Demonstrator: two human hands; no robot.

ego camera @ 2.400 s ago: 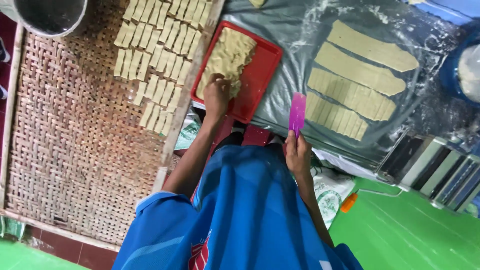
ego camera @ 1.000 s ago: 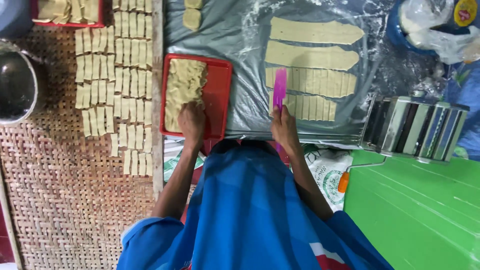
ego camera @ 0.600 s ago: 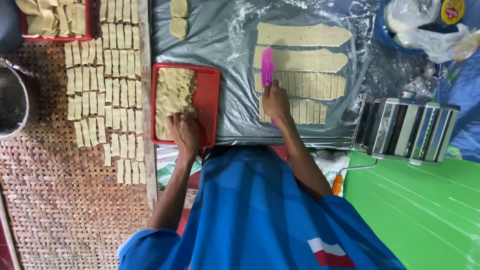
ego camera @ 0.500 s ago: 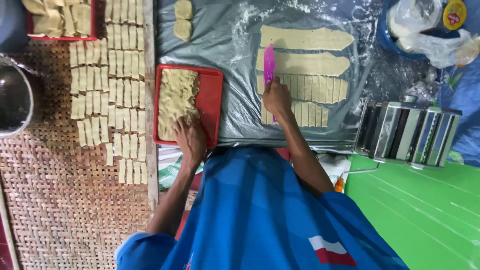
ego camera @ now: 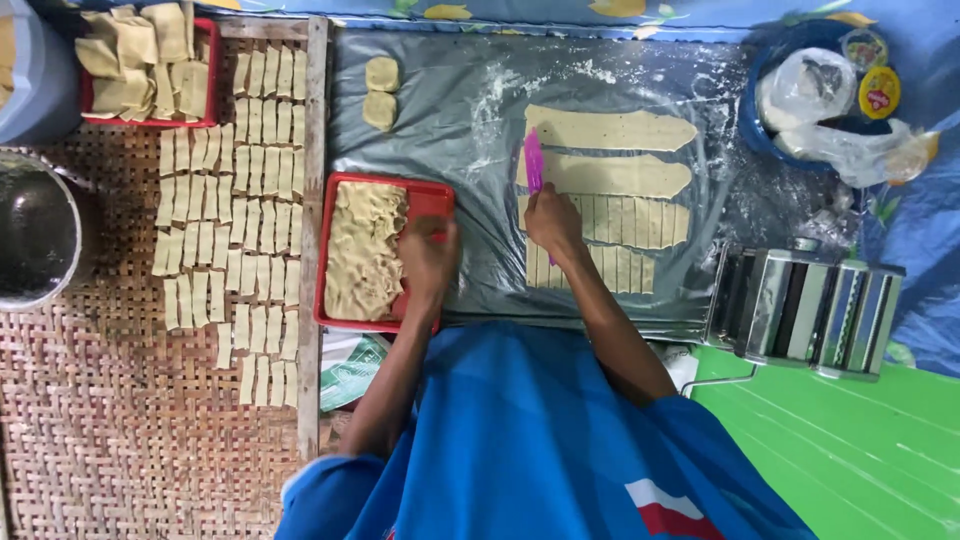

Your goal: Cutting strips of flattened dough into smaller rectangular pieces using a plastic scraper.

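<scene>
Your right-hand fingers point(ego camera: 545, 205) are closed around the pink cutter point(ego camera: 534, 163), its blade on the dough strips point(ego camera: 605, 178) right of the red tray point(ego camera: 425, 198). Your left hand point(ego camera: 428, 258) rests on that tray's right edge; whether its fingers grip, I cannot tell.

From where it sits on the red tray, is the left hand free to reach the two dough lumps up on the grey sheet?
Probably yes: the left hand rests on the red tray, and only bare floured grey sheet lies between it and the two dough lumps.
</scene>
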